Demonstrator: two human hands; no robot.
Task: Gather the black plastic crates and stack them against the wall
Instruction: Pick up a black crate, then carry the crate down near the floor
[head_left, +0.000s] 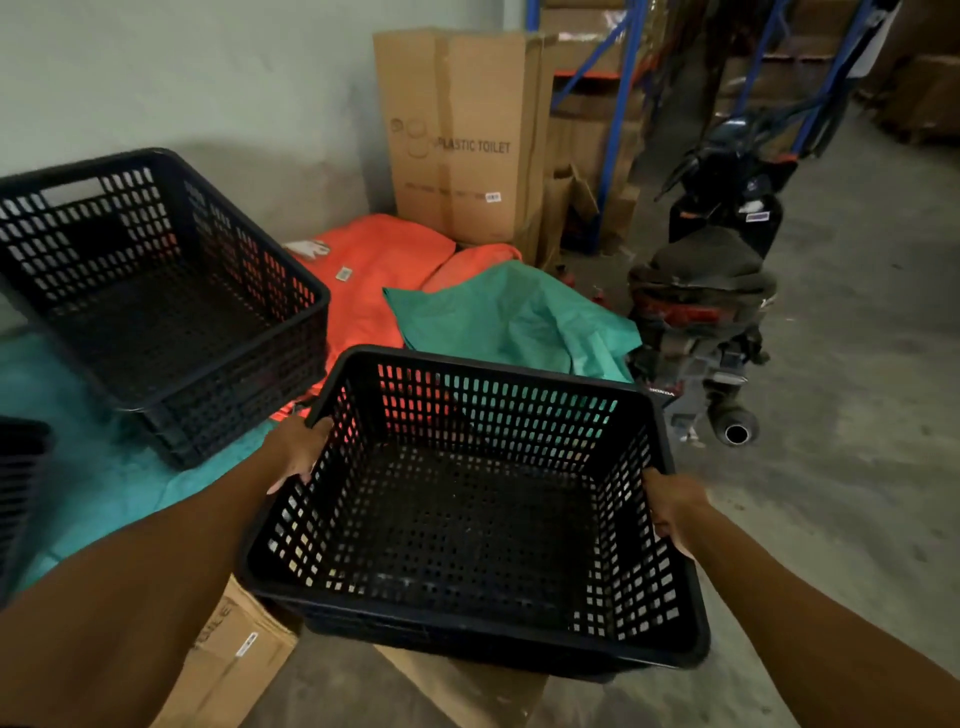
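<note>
I've got a black crate (470, 514) held up in front of me, open side up, nothing inside. My left hand (298, 452) grips its left rim, fingers (283, 483) curled down the outer wall, thumb on top of the rim. My right hand (670, 506) grips the right rim the same way, fingers wrapped over the edge. Crate sits between both hands, tilted a bit toward me.

Up and left of my left fingers: a stack of black crates (156, 301), nested, resting on a teal tarp (109, 483) near the wall (182, 67). Another black crate edge (21, 488) pokes in at far left, mostly cut off.

Beyond the held crate: orange tarp (374, 270) and a green tarp (514, 317) heaped on the floor, then a tall cardboard box (462, 135) marked PLASTIC TOILET against the wall. Right of my right fingers, further off: a parked scooter (711, 291) on the concrete floor (857, 364), blue racking (618, 124) behind it. Below the held crate: flat cardboard boxes (234, 660).
</note>
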